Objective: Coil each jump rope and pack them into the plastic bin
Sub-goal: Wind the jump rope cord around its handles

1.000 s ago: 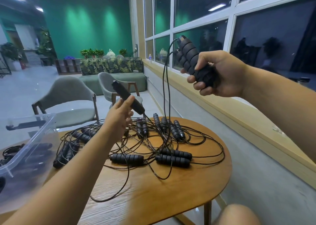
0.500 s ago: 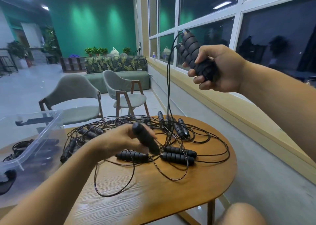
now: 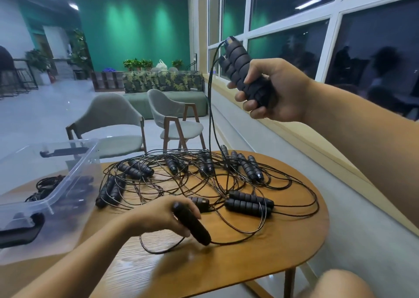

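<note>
My right hand (image 3: pixel 275 91) grips a pair of black ribbed jump rope handles (image 3: pixel 240 68) held up above the table, with their thin black cord (image 3: pixel 210 107) hanging down to the pile. My left hand (image 3: pixel 161 216) holds a smooth black handle (image 3: pixel 192 225) low over the front of the wooden table (image 3: pixel 260 259), its cord trailing out to the right. A tangle of several black jump ropes (image 3: pixel 204 177) with ribbed handles lies spread across the table. The clear plastic bin (image 3: pixel 29 161) stands at the left with coiled ropes inside.
Two grey chairs (image 3: pixel 108 121) stand just beyond the table, with a green sofa behind them. A window ledge (image 3: pixel 317 145) runs along the right side. My knee (image 3: pixel 347 284) shows at the bottom right below the table edge.
My left hand has moved down and toward me with the smooth handle, from chest height to just above the table front. The right hand has stayed raised with its handles.
</note>
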`<state>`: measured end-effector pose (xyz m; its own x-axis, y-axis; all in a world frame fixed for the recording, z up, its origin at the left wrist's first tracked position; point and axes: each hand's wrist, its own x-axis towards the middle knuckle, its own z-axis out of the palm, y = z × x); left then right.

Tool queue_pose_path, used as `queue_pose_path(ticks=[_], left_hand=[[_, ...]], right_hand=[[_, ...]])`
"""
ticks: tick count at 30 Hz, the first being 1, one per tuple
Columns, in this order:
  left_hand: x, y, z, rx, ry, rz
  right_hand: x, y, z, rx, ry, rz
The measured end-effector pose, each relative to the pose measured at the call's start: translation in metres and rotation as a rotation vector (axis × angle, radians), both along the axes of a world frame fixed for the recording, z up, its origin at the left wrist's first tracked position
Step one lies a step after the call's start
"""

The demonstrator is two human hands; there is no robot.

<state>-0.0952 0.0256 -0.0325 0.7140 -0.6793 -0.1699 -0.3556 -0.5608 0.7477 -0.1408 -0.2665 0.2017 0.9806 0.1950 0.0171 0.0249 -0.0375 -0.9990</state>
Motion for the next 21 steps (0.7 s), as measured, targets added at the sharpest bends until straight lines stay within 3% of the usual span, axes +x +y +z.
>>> queue_pose_path(ticks=[7,11,18,21], left_hand=[[0.018,0.029,-0.012,-0.075,0.015,0.174],[0.023,0.031,-0.006,-0.224,0.009,0.255],[0.030,-0.004,0.024,-0.489,-0.168,0.380],[0.036,-0.021,0.034,-0.661,-0.125,0.470]], right_hand=[[0.015,0.028,-0.003,0.023,0.011,0.066],[0.020,0.043,-0.006,0.016,0.004,0.107],[0.030,0.063,-0.026,0.065,0.012,0.259],[0.033,0.067,-0.040,0.122,0.021,0.315]])
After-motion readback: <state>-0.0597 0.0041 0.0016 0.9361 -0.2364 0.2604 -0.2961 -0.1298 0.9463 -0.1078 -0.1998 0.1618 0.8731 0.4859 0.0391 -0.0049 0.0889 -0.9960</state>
